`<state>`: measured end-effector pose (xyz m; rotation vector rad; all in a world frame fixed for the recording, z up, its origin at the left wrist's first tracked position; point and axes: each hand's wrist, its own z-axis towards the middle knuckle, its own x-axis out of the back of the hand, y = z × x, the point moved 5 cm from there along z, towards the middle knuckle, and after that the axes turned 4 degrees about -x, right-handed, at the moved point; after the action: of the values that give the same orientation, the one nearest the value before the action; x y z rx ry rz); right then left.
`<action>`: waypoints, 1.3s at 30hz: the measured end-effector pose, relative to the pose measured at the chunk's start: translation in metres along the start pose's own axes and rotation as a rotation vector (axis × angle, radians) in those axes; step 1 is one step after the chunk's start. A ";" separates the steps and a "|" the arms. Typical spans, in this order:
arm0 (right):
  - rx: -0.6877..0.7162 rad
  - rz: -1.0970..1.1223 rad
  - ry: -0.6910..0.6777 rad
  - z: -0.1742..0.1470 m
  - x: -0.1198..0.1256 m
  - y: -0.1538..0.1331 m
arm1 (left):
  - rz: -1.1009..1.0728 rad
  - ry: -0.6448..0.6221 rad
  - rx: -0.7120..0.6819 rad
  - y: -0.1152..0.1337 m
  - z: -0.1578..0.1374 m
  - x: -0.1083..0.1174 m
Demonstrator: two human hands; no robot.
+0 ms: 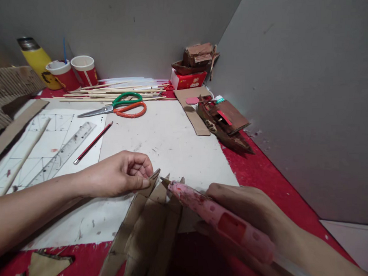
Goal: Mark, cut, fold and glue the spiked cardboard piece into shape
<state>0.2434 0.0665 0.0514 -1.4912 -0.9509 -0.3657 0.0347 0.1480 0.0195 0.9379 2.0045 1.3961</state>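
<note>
My left hand [126,174] pinches the pointed tip of a cut cardboard piece [148,222] between thumb and fingers. The cardboard is folded into long strips that end in several points and runs down toward the bottom edge. My right hand [245,205] is wrapped round a pink hot glue gun [223,215], stained dark near the front, with a pale glue stick coming out of its back. Its nozzle points left, close to the cardboard tips; whether it touches them I cannot tell. The fingers under the gun are partly hidden.
Scissors [124,105], a red pencil [94,142] and a clear ruler [64,153] lie on white paper. Behind are thin wooden sticks [113,92], two paper cups [83,68] and a yellow bottle [39,62]. Brown cardboard boats [224,123] stand at right by the grey wall [295,98].
</note>
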 end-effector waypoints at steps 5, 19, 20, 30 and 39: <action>-0.003 0.039 -0.034 0.007 -0.001 -0.002 | -0.022 -0.019 0.001 0.001 0.001 0.000; 0.064 0.073 -0.026 0.012 -0.005 0.000 | -0.028 -0.048 0.001 -0.001 0.003 0.002; 0.057 0.077 -0.020 0.012 -0.005 0.001 | -0.025 -0.048 0.002 -0.001 0.003 0.002; 0.036 0.058 0.038 0.013 -0.003 -0.006 | -0.054 -0.065 0.015 -0.001 0.004 0.003; 0.037 0.033 -0.013 0.011 -0.006 -0.001 | -0.086 -0.067 0.013 -0.001 0.004 0.002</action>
<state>0.2356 0.0750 0.0459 -1.4756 -0.9374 -0.3136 0.0359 0.1520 0.0177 0.8815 1.9824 1.2899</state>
